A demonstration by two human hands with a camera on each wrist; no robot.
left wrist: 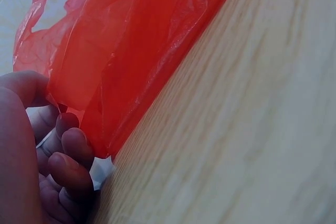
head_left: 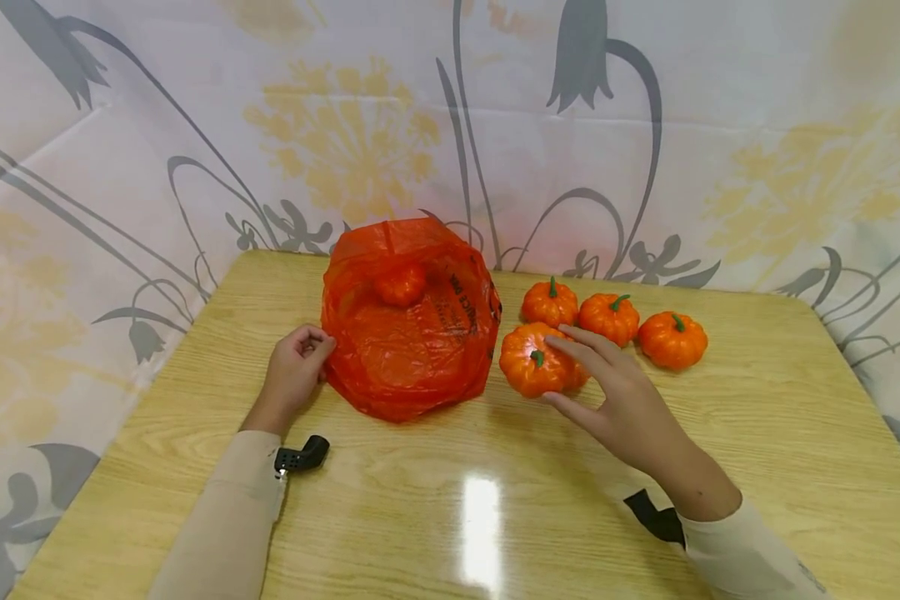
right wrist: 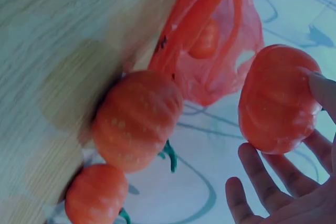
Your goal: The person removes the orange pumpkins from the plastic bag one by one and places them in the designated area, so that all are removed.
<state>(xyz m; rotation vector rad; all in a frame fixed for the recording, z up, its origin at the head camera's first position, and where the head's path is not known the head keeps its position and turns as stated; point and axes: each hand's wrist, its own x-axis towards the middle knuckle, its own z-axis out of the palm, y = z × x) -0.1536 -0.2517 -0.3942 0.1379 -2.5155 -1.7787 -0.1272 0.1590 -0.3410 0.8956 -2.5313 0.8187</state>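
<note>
A red plastic bag (head_left: pixel 412 367) stands on the table with its mouth open, and a small orange pumpkin (head_left: pixel 400 284) lies inside it. My left hand (head_left: pixel 294 371) pinches the bag's left rim; in the left wrist view the thumb and curled fingers (left wrist: pixel 77 142) are at its edge. To the right of the bag, my right hand (head_left: pixel 630 404) holds another orange pumpkin (head_left: pixel 528 367) with a green stem. The right wrist view shows this held pumpkin (right wrist: pixel 278 100) between thumb and fingers, above the table. Part of a further pumpkin (head_left: pixel 577 379) shows behind it.
Beyond my right hand are a pumpkin (head_left: pixel 550 304) near the bag, a second pumpkin (head_left: pixel 607 321) and a third pumpkin (head_left: pixel 672 342) farther right. All sit on the wooden table (head_left: pixel 390 517). A flower-patterned cloth (head_left: pixel 510 150) hangs behind the table's far edge.
</note>
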